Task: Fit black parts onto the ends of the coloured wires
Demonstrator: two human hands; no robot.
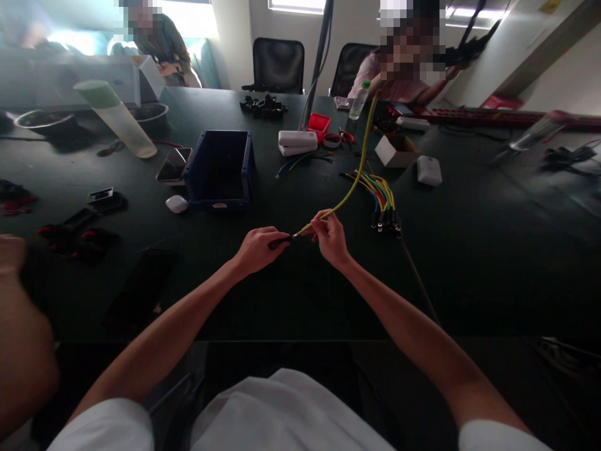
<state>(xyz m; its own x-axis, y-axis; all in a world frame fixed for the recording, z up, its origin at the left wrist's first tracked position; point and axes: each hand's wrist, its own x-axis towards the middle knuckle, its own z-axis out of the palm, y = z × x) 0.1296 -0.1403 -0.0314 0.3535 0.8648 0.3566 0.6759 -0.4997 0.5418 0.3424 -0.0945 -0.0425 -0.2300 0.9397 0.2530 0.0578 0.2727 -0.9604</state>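
A long yellow cable curves up from my hands toward the far side of the table. My right hand pinches it close to its near end, where a short bit of bare metal shows. Closed around a small black piece, my left hand meets that cable end; whether the piece is a sleeve or a tool is unclear. To the right lies a bundle of coloured cables with black sleeves and ring terminals. A few thin loose wires rest farther back.
A dark blue bin stands left of centre, beside a phone and a white mouse. Farther back are a white case, a red box and a small carton. Two people are across the table; another person's arm is at left.
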